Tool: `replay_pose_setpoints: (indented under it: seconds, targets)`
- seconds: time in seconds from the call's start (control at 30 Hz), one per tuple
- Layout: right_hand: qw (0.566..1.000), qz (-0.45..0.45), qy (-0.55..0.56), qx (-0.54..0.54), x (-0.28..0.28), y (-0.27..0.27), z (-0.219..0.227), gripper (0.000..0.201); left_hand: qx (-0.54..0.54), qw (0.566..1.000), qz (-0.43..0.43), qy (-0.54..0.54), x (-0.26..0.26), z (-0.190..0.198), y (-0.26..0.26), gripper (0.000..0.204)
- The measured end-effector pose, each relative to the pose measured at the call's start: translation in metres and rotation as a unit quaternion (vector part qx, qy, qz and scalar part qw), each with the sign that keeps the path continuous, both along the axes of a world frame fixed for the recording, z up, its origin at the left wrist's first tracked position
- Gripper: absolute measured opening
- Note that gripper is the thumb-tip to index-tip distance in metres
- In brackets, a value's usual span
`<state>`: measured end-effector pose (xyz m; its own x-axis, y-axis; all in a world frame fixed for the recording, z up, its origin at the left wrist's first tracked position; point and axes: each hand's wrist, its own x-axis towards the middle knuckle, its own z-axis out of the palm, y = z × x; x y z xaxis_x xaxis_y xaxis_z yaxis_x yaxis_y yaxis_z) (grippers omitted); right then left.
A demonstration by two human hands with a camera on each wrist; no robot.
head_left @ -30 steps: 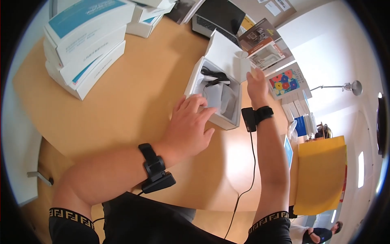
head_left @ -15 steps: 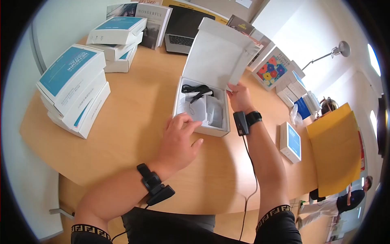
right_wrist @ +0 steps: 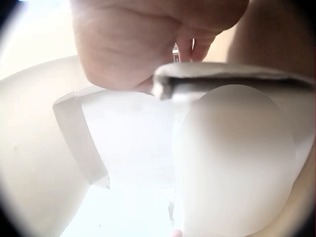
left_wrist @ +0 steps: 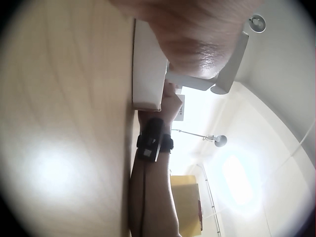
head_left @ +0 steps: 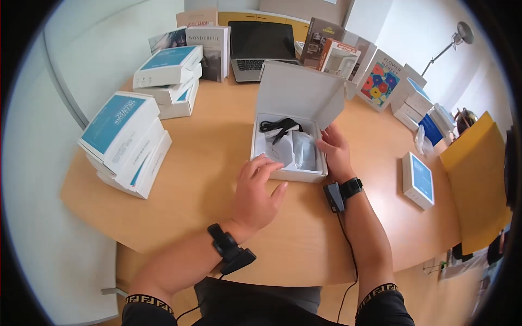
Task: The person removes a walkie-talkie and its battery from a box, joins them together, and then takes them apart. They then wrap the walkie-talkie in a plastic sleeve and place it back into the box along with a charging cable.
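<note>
A white cardboard box point(head_left: 298, 176) stands on the table with its lid point(head_left: 288, 92) raised. Inside lie a black cable point(head_left: 280, 126), a white card-like piece point(head_left: 280, 145) and something in clear plastic wrap point(head_left: 304, 152). My left hand point(head_left: 256, 198) is at the box's near left corner, fingers loosely extended over the front rim, thumb apart. At the right wall, my right hand point(head_left: 338, 155) has its thumb at the rim and its fingers along the outside, below the lid's side flap. The right wrist view shows that hand point(right_wrist: 133, 44) close over the wall edge.
Stacks of white and blue boxes point(head_left: 122, 146) stand at the left. A laptop point(head_left: 261, 49) and upright books point(head_left: 209, 49) line the back. On the right are a single blue-topped box point(head_left: 418, 179), more boxes point(head_left: 413, 103) and a yellow panel point(head_left: 481, 168).
My right hand has moved from the lid's side flap down to the right wall. The lid leans further back. My left hand stays by the near left corner. The head view has turned.
</note>
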<state>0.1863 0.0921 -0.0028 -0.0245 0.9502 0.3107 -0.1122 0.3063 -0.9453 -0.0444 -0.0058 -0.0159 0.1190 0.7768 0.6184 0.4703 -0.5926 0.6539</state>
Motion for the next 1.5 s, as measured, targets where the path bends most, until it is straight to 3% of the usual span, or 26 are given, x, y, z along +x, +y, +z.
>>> replay_pose_setpoints:
  seconds: [0.13, 0.23, 0.3, 0.5, 0.57, 0.6, 0.67, 0.8, 0.87, 1.0, 1.07, 1.17, 1.23, 1.3, 1.37, 1.5]
  targets:
    - [1.000, -0.018, -0.001, 0.018, 0.005, 0.009, -0.021, 0.064, -0.003, 0.999, 0.023, -0.037, -0.002, 0.009, -0.001, 0.046]
    - [0.997, -0.067, -0.039, -0.029, 0.009, 0.005, -0.022, 0.063, -0.024, 0.996, 0.051, -0.071, -0.001, 0.008, 0.005, 0.051]
    - [1.000, -0.025, 0.004, -0.012, 0.007, 0.001, -0.017, 0.060, -0.033, 0.994, 0.064, -0.087, -0.002, 0.005, 0.011, 0.054]
    - [0.998, -0.052, 0.020, -0.024, 0.004, -0.005, -0.016, 0.052, -0.158, 0.972, 0.078, -0.155, -0.009, 0.008, 0.024, 0.065]
    - [0.998, -0.054, 0.019, -0.023, 0.005, -0.005, -0.019, 0.051, -0.268, 0.932, 0.065, -0.235, -0.008, 0.025, 0.028, 0.072]
    - [0.998, -0.056, 0.013, -0.024, 0.005, -0.003, -0.020, 0.050, -0.263, 0.934, 0.066, -0.231, -0.007, 0.036, 0.030, 0.072]
    - [0.998, -0.057, 0.023, -0.019, 0.005, -0.001, -0.022, 0.049, -0.363, 0.895, 0.044, -0.254, -0.004, 0.064, 0.032, 0.074]
    - [0.998, -0.057, 0.029, -0.018, 0.006, 0.001, -0.026, 0.047, -0.286, 0.931, -0.003, -0.227, -0.012, 0.054, 0.085, 0.070]
    - [0.998, -0.054, 0.032, -0.019, 0.006, 0.000, -0.026, 0.047, -0.312, 0.910, -0.135, -0.237, -0.014, 0.054, 0.101, 0.063]
    - [0.998, -0.045, 0.040, -0.024, 0.008, -0.001, -0.026, 0.047, -0.302, 0.907, -0.127, -0.266, -0.009, 0.043, 0.106, 0.049]
    - [0.998, -0.048, 0.041, -0.025, 0.009, 0.001, -0.029, 0.047, -0.326, 0.909, -0.039, -0.257, -0.007, 0.048, 0.097, 0.036]
    - [0.997, -0.060, 0.034, -0.023, 0.011, 0.001, -0.028, 0.046, -0.329, 0.912, -0.021, -0.243, -0.015, 0.037, 0.096, 0.032]
    - [0.997, -0.071, 0.033, -0.021, 0.012, -0.002, -0.024, 0.045, -0.321, 0.916, -0.017, -0.242, -0.017, 0.031, 0.092, 0.033]
    - [0.990, -0.058, 0.114, -0.059, 0.014, -0.007, -0.016, 0.042, -0.314, 0.919, -0.013, -0.238, -0.021, 0.024, 0.087, 0.034]
    - [0.990, -0.063, 0.116, -0.038, 0.023, 0.008, -0.033, 0.041, -0.312, 0.899, -0.091, -0.293, -0.028, 0.018, 0.085, 0.033]
    - [0.990, -0.058, 0.128, -0.019, 0.023, 0.001, -0.023, 0.047, -0.319, 0.875, -0.082, -0.356, -0.038, 0.024, 0.077, 0.038]
